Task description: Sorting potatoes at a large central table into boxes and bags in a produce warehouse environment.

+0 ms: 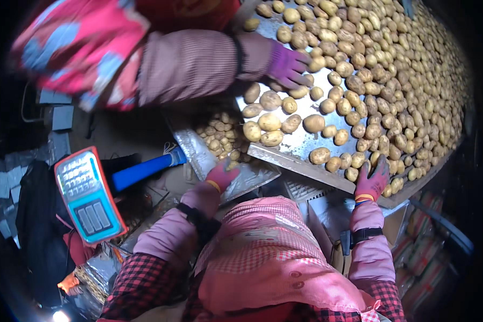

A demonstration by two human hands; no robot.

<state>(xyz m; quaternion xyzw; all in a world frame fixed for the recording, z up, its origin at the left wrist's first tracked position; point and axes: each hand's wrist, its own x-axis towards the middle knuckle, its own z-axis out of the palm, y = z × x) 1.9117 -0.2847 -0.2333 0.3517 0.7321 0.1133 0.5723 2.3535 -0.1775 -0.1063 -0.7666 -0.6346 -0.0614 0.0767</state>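
Note:
My right hand (373, 181), in a pink-purple glove, rests among the potatoes (385, 121) at the near edge of the metal-topped table (299, 146). Its fingers are apart, and a potato (374, 158) lies by the fingertips. My left hand (222, 176), gloved alike, reaches over the near side of a lower container (190, 144) with smaller potatoes (218, 134) in it. Blur at its fingertips hides whether it holds anything. A co-worker's purple-gloved hand (288, 65) lies on potatoes at the table's left side.
A wooden rail (300, 167) borders the table's near edge. On the left, a scale's keypad and display panel (89, 196) stands beside a blue post (147, 170). The co-worker's sleeved arm (190, 65) crosses from upper left. Stacked bags (421, 244) lie at lower right.

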